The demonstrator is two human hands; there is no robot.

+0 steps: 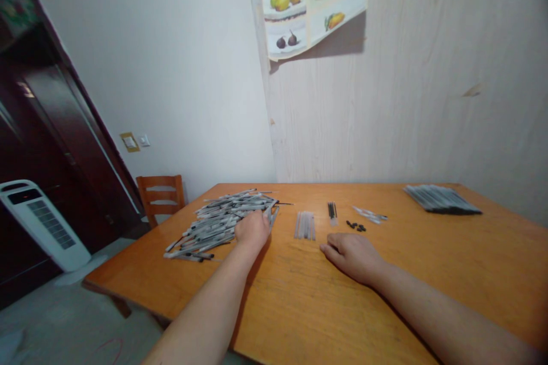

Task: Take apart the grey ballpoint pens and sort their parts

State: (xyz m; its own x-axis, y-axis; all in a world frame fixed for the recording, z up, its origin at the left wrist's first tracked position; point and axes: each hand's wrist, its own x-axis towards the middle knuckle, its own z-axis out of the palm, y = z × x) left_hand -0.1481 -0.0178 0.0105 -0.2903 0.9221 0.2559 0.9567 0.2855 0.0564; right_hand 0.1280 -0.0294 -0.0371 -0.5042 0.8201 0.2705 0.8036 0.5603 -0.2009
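Observation:
My left hand [253, 229] is at the right edge of a large heap of slim grey-white pens [214, 222] with dark ends. Its fingers are curled and partly hidden; a pale stick slants beside the fingertips, and I cannot tell whether it is held. Resting on the table, my right hand [353, 254] has its fingers curled in with nothing visible in them. Just beyond it lie small black caps [356, 226] and a short row of black sticks [332, 211]. Between the hands, clear tubes [305, 226] lie side by side.
Thin white-tipped sticks [370, 215] lie behind the caps. A neat stack of pens [440, 199] sits at the far right of the wooden table [295, 308]. A chair [160, 197] stands behind the left edge, a white heater-like appliance [45, 225] farther left. Fruit pictures [314, 5] hang above.

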